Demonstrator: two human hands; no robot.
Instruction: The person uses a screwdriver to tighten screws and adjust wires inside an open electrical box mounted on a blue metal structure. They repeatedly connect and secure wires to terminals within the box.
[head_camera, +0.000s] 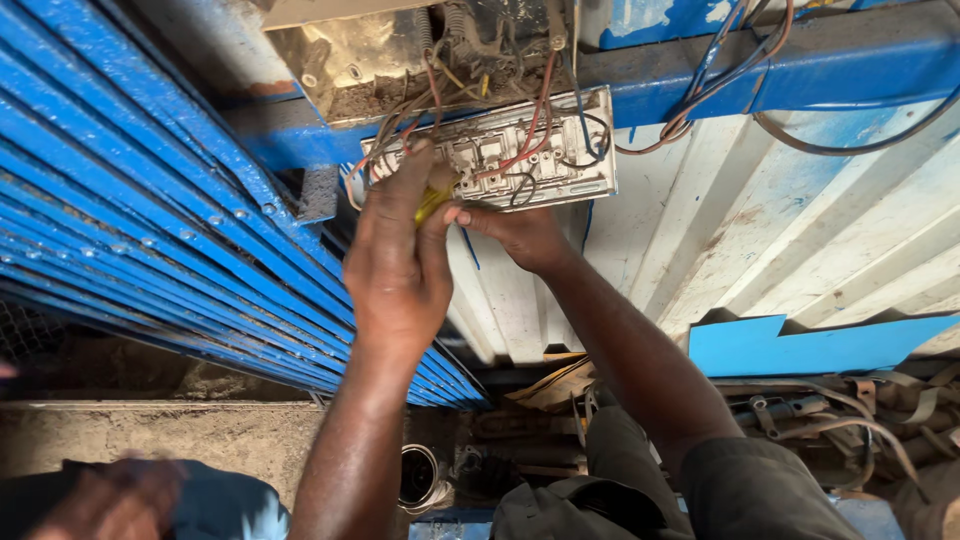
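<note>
A white switch plate (540, 150) hangs back side out from a dusty wall box (400, 60), with red, black and yellow wires running into it. My left hand (398, 250) is raised to the plate's left end and grips a yellow-handled tool (432, 203), probably a screwdriver, whose tip is hidden against the terminals. My right hand (520, 232) sits just below the plate, fingertips touching the tool and the plate's lower edge.
A blue ribbed shutter (150, 230) fills the left. White corrugated sheet (760, 230) and a blue beam (780, 65) with loose cables (860, 140) lie right. Below are a blue sheet (800, 345), metal scrap (820, 410), and another person's hand (110, 500) at bottom left.
</note>
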